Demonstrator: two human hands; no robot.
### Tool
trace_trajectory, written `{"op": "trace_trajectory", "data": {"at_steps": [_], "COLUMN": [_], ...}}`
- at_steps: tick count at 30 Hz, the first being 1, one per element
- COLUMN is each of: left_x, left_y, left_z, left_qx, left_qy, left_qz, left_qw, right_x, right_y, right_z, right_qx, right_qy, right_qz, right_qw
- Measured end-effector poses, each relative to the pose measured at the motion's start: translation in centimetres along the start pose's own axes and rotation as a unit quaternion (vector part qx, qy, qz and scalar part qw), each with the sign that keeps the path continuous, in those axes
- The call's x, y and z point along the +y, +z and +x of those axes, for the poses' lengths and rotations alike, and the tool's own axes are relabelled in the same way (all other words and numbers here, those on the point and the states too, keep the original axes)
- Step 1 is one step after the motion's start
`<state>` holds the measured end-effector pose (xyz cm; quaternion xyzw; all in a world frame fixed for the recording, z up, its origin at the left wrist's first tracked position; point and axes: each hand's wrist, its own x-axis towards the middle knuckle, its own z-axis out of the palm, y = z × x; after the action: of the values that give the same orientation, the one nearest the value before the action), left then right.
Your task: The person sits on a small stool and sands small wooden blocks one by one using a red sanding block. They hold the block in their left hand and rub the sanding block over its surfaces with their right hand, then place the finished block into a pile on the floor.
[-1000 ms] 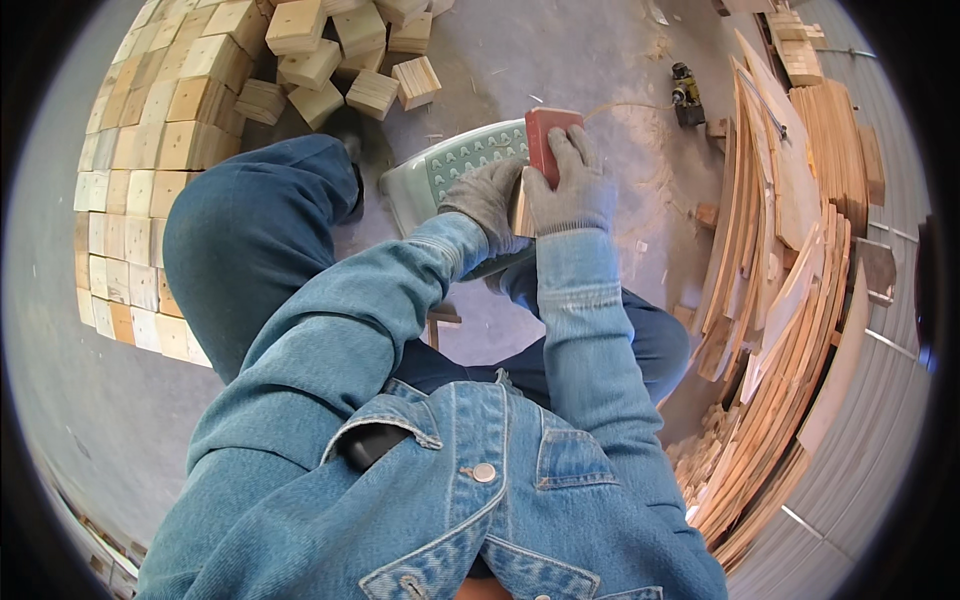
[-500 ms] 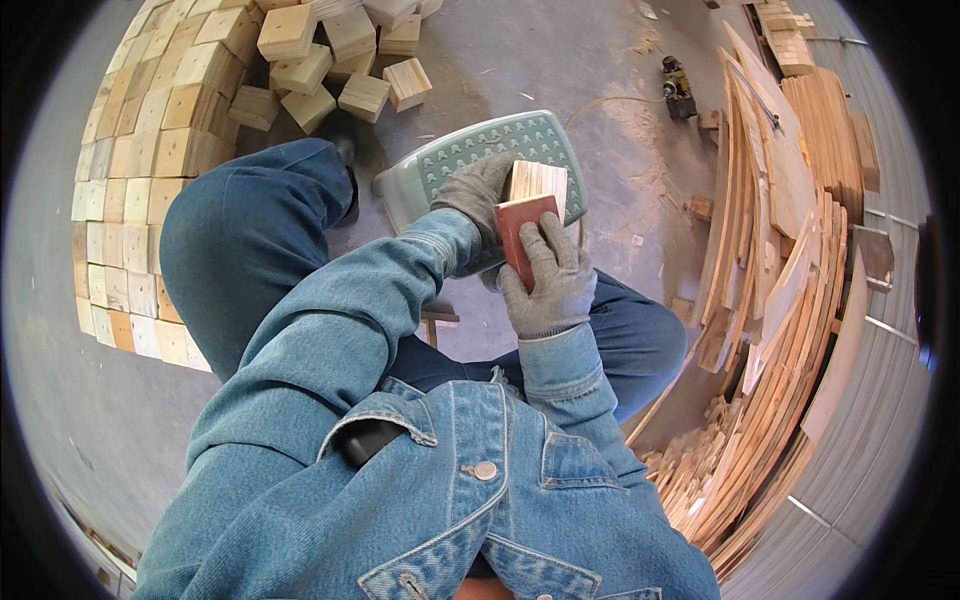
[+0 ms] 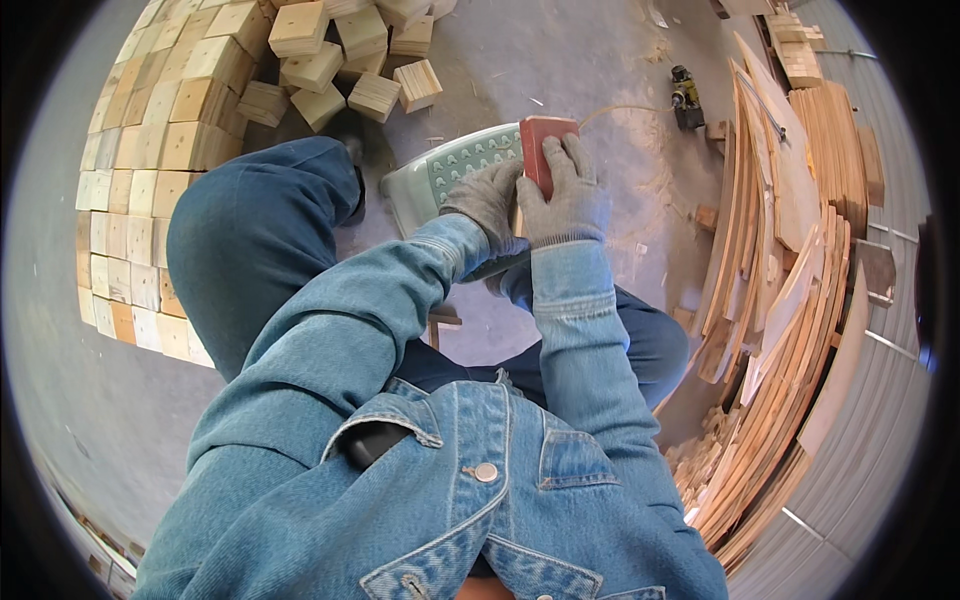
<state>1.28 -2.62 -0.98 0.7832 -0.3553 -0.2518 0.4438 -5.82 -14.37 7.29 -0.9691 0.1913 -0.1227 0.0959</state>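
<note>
My right hand (image 3: 568, 203), in a grey knit glove, is wrapped round a reddish-brown sanding block (image 3: 537, 160), which tilts away from me. Beneath it my gloved left hand (image 3: 486, 204) grips a pale wooden block (image 3: 517, 219). Only a narrow strip of that wood shows between the two hands; the rest is hidden by the right hand and the sanding block. Both hands are over a pale green plastic stool (image 3: 408, 188) with a bumpy top, between my knees.
Stacked wooden blocks (image 3: 130, 200) form a wall on the left, with several loose blocks (image 3: 375, 97) heaped at its far end. A power drill (image 3: 686, 100) lies on the floor at far right. Long boards and offcuts (image 3: 775, 400) are piled along the right side.
My right hand has pushed the sanding block forward and away from me along the wooden block, covering its light face. The left hand has shifted slightly right and nearer, still gripping the wood.
</note>
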Motion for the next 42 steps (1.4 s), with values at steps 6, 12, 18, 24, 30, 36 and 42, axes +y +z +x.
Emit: {"op": "trace_trajectory", "data": {"at_steps": [6,12,18,24,30,36,42], "left_x": [-0.9,-1.0,-1.1,0.6,0.5,-0.2,0.6], "left_y": [0.1,0.7,0.7,-0.9,-0.8,-0.2,-0.6], "left_z": [0.6,0.5,0.5,-0.1,-0.3,0.1,-0.4], "left_qx": [-0.031,-0.026,0.000,-0.019,-0.020,-0.006,0.014], "left_qy": [-0.014,-0.007,0.001,-0.015,-0.003,-0.005,-0.007], "left_qz": [-0.019,-0.013,-0.004,0.005,0.009,-0.012,-0.014], "left_qw": [0.999,1.000,1.000,1.000,1.000,1.000,1.000], "right_x": [-1.3,-1.6,-0.2,0.4,0.8,-0.8,-0.9], "right_y": [-2.6,-3.7,-1.0,0.3,0.1,-3.0,-3.4], "right_z": [-7.6,-11.4,-5.9,1.9,-0.4,-8.2,-10.7], "right_qx": [-0.003,-0.016,0.060,-0.002,0.030,0.001,0.003], "right_qy": [-0.053,-0.048,-0.080,0.043,-0.017,-0.047,-0.047], "right_qz": [-0.017,-0.008,0.009,-0.017,-0.011,-0.003,0.001], "right_qw": [0.998,0.999,0.995,0.999,0.999,0.999,0.999]}}
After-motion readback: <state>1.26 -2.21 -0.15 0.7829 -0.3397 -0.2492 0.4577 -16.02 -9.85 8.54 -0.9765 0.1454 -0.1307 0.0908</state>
